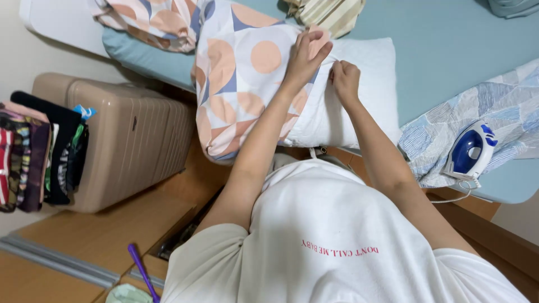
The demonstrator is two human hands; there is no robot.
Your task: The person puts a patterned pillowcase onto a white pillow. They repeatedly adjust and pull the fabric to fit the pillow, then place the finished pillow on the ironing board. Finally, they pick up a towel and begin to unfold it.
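Note:
A white pillow lies on the blue bed, half inside a patterned pillowcase with peach circles and blue shapes. My left hand rests flat on the pillowcase's open edge, fingers pinching the fabric. Just right of it, my right hand is closed on the same edge where it meets the bare pillow.
The bed sheet is light blue. A blue-and-white iron sits on a striped blue cloth at the right. A beige suitcase stands at the left beside hanging clothes. A purple handle shows below.

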